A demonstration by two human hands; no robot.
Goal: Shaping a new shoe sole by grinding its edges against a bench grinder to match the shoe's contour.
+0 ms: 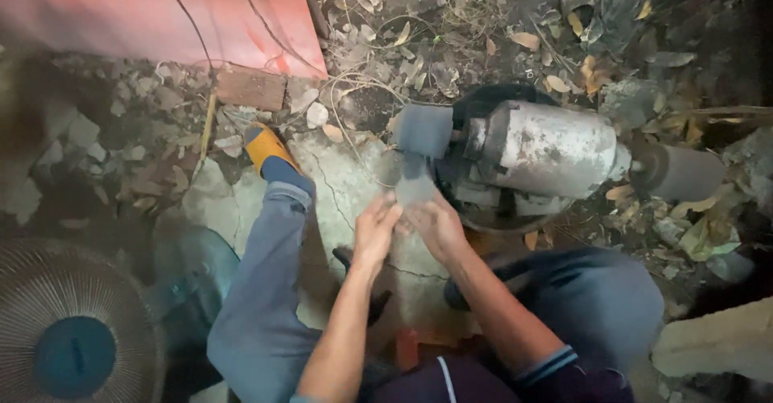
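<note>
A dusty bench grinder (541, 152) stands on the ground in front of me, with a grey wheel (422, 130) on its left end and another wheel (678, 173) on its right. Both my hands hold a small flat grey piece (414, 188) just under the left wheel. My left hand (375, 227) grips it from the left, and my right hand (436, 225) grips it from the right. The piece looks blurred, and its exact shape is unclear. My legs in grey trousers lie to either side.
A floor fan (74, 322) stands at the lower left. A red sheet (169, 12) lies at the upper left beside a brick (251, 89). Dry leaves, rubble and cracked concrete (346, 186) cover the ground. My foot in a yellow and blue shoe (272, 155) points up-left.
</note>
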